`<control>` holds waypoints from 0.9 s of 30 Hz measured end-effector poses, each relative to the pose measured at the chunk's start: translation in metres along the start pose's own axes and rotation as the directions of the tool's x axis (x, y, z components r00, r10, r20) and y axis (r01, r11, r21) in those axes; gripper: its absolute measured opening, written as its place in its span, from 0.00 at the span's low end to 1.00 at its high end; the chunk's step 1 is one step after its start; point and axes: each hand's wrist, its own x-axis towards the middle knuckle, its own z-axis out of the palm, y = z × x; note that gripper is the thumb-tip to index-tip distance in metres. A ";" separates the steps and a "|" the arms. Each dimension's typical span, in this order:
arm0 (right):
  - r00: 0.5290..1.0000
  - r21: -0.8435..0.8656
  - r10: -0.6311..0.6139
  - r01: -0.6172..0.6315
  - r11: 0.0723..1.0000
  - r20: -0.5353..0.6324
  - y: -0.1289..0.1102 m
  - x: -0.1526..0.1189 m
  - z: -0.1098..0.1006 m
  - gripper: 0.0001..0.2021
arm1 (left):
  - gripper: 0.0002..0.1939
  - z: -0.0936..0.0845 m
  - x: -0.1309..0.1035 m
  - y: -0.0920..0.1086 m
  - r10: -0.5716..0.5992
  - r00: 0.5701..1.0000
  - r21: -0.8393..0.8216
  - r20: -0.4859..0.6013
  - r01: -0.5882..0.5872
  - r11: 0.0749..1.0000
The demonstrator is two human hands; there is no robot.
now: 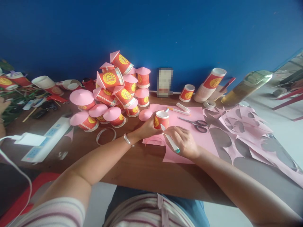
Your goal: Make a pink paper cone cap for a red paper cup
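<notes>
My left hand [151, 126] is wrapped round the left side of a red paper cup [163, 120] with a yellow emblem, its white rim facing up. In my right hand [183, 141] is a white marker [170, 142] with a teal end, its tip touching or very near the cup's front. Under both hands lies a pink paper sheet [187, 130]. Black-handled scissors [195, 123] rest on the sheet to the right. A glue stick [183, 107] and a slim orange-and-white pen [178, 111] lie behind the cup. Just left of it sits a pink paper cone [145, 115].
Several red cups with pink cone tops [110, 78] are piled at the left. A stack of paper cups [210, 85], a tape roll [209, 104] and a bottle [247, 86] stand right. Pink scraps [246, 126] cover the right side. A power strip [47, 138] lies left.
</notes>
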 end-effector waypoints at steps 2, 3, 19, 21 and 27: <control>1.000 0.015 -0.006 0.006 1.000 0.002 0.000 0.000 -0.001 0.12 | 0.34 0.000 0.000 -0.001 0.037 0.999 0.035 0.002 -0.037 0.999; 1.000 0.024 -0.008 0.008 1.000 0.000 0.001 0.000 -0.001 0.13 | 0.34 0.000 0.000 -0.001 0.053 0.999 0.044 0.004 -0.053 0.998; 1.000 0.013 -0.007 0.007 1.000 -0.007 0.001 0.001 -0.002 0.13 | 0.34 0.000 0.001 -0.007 0.091 0.995 0.046 0.026 -0.093 0.995; 1.000 0.025 -0.027 0.027 0.999 -0.015 0.001 0.001 -0.002 0.12 | 0.34 0.000 0.001 -0.006 0.074 0.996 0.022 0.041 -0.075 0.997; 0.998 0.027 -0.056 0.057 0.998 -0.028 0.002 -0.001 -0.004 0.13 | 0.29 -0.001 0.000 0.008 0.003 1.000 -0.055 0.005 -0.003 0.998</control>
